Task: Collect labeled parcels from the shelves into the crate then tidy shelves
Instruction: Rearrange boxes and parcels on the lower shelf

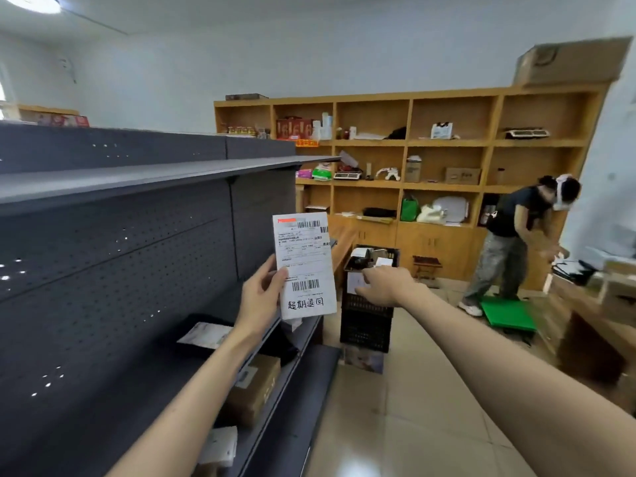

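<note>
My left hand (261, 297) holds up a flat white labeled parcel (304, 266) by its left edge, barcodes and handwriting facing me. My right hand (382, 285) reaches forward with loose fingers toward the black crate (366, 321), holding nothing. The crate stands on the floor past the end of the grey metal shelves (137, 235) and holds several parcels. On the lower shelves lie a dark parcel with a white label (206, 333), a brown box (256, 387) and a white parcel (220, 445).
A wooden wall cabinet (413, 187) with assorted goods runs along the back. A person (509, 246) bends over at the right near a green board (507, 315) and wooden furniture (592, 332). Tiled floor lies between me and the crate.
</note>
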`<state>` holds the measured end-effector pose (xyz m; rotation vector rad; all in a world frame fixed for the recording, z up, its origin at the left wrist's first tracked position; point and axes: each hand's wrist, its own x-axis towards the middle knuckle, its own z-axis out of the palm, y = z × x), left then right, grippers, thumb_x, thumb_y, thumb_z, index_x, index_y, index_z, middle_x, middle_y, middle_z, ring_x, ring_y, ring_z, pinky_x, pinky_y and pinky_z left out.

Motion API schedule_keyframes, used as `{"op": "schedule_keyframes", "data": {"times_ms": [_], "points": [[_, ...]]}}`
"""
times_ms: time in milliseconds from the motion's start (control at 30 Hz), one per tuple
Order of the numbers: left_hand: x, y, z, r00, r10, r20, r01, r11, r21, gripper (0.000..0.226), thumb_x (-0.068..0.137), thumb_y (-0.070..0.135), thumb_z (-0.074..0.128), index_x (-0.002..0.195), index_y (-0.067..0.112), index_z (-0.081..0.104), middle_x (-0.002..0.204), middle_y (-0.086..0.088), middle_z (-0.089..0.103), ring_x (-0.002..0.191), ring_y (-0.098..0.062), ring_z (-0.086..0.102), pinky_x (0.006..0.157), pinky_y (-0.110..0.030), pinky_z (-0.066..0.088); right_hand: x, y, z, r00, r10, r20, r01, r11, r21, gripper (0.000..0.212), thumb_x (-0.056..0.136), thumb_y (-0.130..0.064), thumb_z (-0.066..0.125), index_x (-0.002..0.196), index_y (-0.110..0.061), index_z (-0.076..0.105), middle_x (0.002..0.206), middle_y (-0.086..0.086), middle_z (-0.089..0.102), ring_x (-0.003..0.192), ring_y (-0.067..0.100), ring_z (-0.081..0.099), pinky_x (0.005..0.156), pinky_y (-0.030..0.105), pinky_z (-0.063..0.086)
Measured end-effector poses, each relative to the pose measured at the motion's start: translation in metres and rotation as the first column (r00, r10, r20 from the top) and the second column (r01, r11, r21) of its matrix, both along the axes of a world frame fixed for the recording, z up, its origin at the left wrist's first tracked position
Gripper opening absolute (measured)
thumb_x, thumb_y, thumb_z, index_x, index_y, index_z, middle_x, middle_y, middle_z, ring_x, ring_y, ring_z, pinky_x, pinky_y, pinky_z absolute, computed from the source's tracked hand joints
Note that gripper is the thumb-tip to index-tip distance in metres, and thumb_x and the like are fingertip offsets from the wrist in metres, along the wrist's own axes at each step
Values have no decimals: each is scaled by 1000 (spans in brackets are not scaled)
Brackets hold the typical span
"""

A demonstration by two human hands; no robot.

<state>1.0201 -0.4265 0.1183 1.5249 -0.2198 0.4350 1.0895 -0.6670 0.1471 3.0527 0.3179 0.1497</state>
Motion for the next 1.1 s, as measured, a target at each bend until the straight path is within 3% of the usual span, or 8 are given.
{"op": "schedule_keyframes", "data": {"times_ms": [200, 300, 400, 500, 667, 767, 867, 1100], "points": [[62, -48, -3, 994, -112, -11, 113, 992, 65, 43, 103, 13, 54, 146, 18, 51, 108, 12, 74, 96, -5, 73, 71, -19, 57, 32, -55, -15, 992, -128, -16, 129, 990, 65, 44, 98, -48, 42, 124, -15, 57, 123, 8, 62, 108, 27, 61, 75, 33, 44], [97, -70, -2, 990, -142, -17, 143, 987, 68, 41, 103, 13, 53, 143, 20, 53, 108, 10, 75, 98, -8, 73, 74, -21, 58, 63, -79, -19, 986, -165, -20, 166, 984, 68, 42, 96, -50, 41, 112, -17, 61, 115, 4, 64, 100, 25, 62, 77, 36, 50], [136, -92, 1, 987, -161, -27, 162, 984, 75, 36, 103, 9, 51, 137, 23, 55, 107, 9, 75, 93, -4, 73, 71, -18, 57, 98, -104, -18, 982, -190, -10, 190, 976, 110, 37, 95, -45, 42, 102, -15, 62, 106, 5, 65, 94, 25, 62, 72, 35, 46], [178, -114, 4, 984, -177, -37, 179, 979, 101, 41, 103, 11, 52, 144, 20, 50, 112, 7, 72, 94, -3, 72, 70, -18, 57, 135, -128, -20, 975, -221, 0, 219, 966, 136, 41, 94, -49, 42, 91, -15, 65, 94, 3, 67, 85, 23, 62, 73, 36, 49], [243, -149, 2, 980, -196, -37, 199, 974, 110, 42, 104, 13, 50, 139, 33, 44, 108, 14, 71, 94, -2, 72, 69, -20, 58, 197, -163, -29, 976, -216, 35, 209, 966, 149, 46, 94, -55, 39, 81, -16, 61, 84, 2, 66, 78, 21, 62, 78, 40, 54], [286, -162, -6, 979, -190, -73, 198, 974, 114, 43, 104, 16, 51, 141, 35, 46, 116, 6, 72, 99, -8, 72, 72, -24, 60, 227, -179, -41, 977, -207, 48, 201, 973, 112, 49, 95, -56, 38, 86, -15, 64, 87, 3, 67, 80, 22, 63, 74, 37, 55], [325, -171, -15, 979, -175, -107, 187, 976, 111, 46, 104, 19, 53, 148, 27, 46, 117, 6, 72, 100, -9, 72, 74, -25, 60, 256, -189, -51, 978, -202, 46, 197, 976, 88, 46, 97, -54, 40, 93, -15, 64, 94, 4, 65, 89, 23, 61, 76, 35, 52], [431, -184, -28, 970, -216, -108, 227, 968, 104, 46, 103, 18, 54, 148, 22, 46, 113, 12, 71, 99, -4, 71, 73, -20, 57, 349, -195, -68, 971, -237, -26, 238, 962, 136, 36, 96, -50, 43, 87, -17, 57, 94, 4, 63, 86, 21, 60, 68, 32, 51]]}}
